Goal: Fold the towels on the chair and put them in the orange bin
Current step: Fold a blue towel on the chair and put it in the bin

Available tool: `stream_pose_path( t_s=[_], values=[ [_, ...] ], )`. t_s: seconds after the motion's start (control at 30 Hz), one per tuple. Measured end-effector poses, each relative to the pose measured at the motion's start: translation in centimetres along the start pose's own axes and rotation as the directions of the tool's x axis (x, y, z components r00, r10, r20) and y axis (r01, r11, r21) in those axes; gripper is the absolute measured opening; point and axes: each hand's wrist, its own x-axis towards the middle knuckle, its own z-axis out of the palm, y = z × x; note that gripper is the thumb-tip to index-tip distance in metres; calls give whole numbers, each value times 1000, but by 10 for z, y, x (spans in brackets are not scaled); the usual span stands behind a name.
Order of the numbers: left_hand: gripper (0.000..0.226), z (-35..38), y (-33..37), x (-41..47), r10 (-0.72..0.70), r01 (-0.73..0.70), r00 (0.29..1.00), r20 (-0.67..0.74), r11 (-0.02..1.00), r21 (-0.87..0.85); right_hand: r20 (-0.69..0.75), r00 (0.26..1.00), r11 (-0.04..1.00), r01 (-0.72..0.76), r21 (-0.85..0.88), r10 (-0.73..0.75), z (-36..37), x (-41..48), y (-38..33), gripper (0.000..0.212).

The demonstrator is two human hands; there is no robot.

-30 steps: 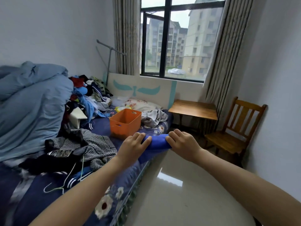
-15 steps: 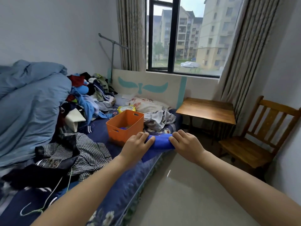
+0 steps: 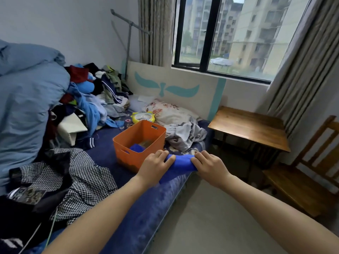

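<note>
Just right of the orange plastic bin (image 3: 128,159), at the bed's edge, is a rolled blue towel (image 3: 181,163), held crosswise between both my hands.

Left hand (image 3: 156,167): clamped on the towel's left end, fingers (image 3: 161,154) curled over the top, knuckles up. It holds nothing else.
Right hand (image 3: 209,165): same grip on the right end, fingers wrapped round the cloth.
The towel's middle shows between the hands. Its underside is hidden, so I can't tell whether it touches the navy blue bed sheet (image 3: 146,208) or sits just above it. It is outside the bin, near the front right corner.

The bin stands upright on the sheet, top open, with slot handles in the walls. Inside, against the near left wall, is a second blue towel (image 3: 136,148). Something brownish lies beside it, and I can't make out what.

Around the bin:
- Behind: a small yellow and white fan (image 3: 144,117), lying flat.
- Behind right: a crumpled grey and white garment (image 3: 185,134), just beside the bin's right wall.
- Left: a black and white houndstooth garment (image 3: 82,176), spread on the sheet.
- Further left: a big light blue duvet heap (image 3: 27,107), with a pile of mixed clothes (image 3: 95,92) behind it.
- Right, off the bed: a brown wooden side table (image 3: 251,129), then a brown wooden slat-back chair (image 3: 302,184), partly cut off by the frame edge.
</note>
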Motion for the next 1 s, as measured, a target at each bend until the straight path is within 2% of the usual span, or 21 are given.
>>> stream_pose_path(
  t_s=[0.13, 0.27, 0.4, 0.57, 0.7, 0.77, 0.9, 1.0],
  values=[
    [73, 46, -35, 29, 42, -42, 999, 2, 999, -33, 30, 999, 999, -29, 15, 28, 51, 6, 22, 14],
    [62, 96, -45, 43, 71, -69, 997, 27, 995, -77, 122, 992, 998, -46, 45, 40, 98, -10, 36, 18],
    [68, 140, -46, 67, 65, -54, 993, 101, 993, -104, 190, 981, 994, -65, 82, 48, 137, -25, 64, 19],
    [71, 190, -52, 121, 52, -38, 989, 136, 993, -108, 131, 991, 994, -37, 106, 23, 195, -35, 125, 14],
    [75, 229, -67, 176, -2, 11, 988, 157, 999, -52, 114, 993, 992, -27, 120, 13, 252, -33, 185, 18],
    [80, 247, -71, 197, -7, 18, 982, 186, 998, -53, 137, 991, 983, -30, 180, 5, 277, -35, 209, 22],
    [87, 271, -83, 223, -99, 108, 966, 241, 994, -24, 127, 991, 967, -1, 256, -33, 314, -24, 246, 18],
    [87, 284, -94, 229, -171, 178, 957, 233, 984, -12, 117, 991, 952, 27, 306, -66, 340, -13, 257, 31]
  ],
)
